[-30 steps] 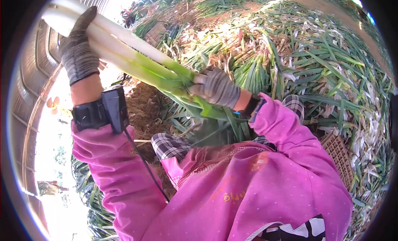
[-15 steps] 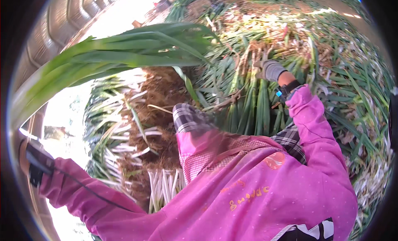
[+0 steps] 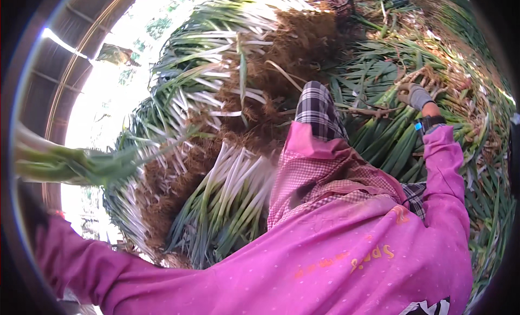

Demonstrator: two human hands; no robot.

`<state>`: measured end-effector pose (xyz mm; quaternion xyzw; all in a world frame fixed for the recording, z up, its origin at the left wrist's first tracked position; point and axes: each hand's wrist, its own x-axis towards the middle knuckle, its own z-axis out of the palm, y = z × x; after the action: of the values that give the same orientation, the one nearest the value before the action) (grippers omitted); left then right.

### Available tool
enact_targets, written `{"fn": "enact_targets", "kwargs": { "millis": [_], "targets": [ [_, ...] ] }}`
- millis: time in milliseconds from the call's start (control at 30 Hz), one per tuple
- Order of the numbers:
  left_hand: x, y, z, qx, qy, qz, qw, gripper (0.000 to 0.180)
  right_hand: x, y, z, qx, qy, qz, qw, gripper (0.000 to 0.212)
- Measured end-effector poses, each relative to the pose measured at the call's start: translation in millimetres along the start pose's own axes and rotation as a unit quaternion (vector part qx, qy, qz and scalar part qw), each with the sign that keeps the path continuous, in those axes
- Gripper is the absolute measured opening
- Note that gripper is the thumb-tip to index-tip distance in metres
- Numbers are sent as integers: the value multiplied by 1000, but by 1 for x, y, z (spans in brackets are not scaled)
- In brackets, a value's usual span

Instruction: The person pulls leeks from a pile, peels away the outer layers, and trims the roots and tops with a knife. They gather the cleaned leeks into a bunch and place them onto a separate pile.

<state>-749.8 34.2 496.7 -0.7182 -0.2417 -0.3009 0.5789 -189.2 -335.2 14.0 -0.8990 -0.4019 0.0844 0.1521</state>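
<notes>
At the far left rim, a bunch of green onions [image 3: 81, 162] is held up in the air, its leaves blurred and pointing right. My left hand [image 3: 30, 202] is dark and smeared beside its stalk end, partly cut off by the picture's edge, and seems closed on the bunch. On the right, my right hand [image 3: 416, 95], in a grey glove, lies at the root ends of a heap of green onions [image 3: 392, 133]. Its fingers are bent around stalks there, with the tips partly hidden. A black band with a blue spot circles that wrist.
Cleaned green onions with white stalks [image 3: 225, 174] and brown roots [image 3: 303, 41] are stacked left of my checked-trousered knee [image 3: 319, 106]. A bent stick [image 3: 374, 112] lies on the right heap. Loose leaves [image 3: 485, 206] spread along the right. A corrugated sheet [image 3: 67, 39] stands upper left.
The view has turned left, so the heaps sit farther right. The raised bunch has swung down and out toward the left rim. My right hand stays at the right heap's root ends.
</notes>
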Motion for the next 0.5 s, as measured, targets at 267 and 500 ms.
{"fn": "enact_targets", "kwargs": {
  "millis": [267,500],
  "targets": [
    [-193,171,78,-252,-472,-31,844,26,-50,80,30,-77,-58,158,983,51],
    [-385,330,173,-261,-722,-9,640,56,-109,59,5,-42,-107,265,957,53]
  ]
}}
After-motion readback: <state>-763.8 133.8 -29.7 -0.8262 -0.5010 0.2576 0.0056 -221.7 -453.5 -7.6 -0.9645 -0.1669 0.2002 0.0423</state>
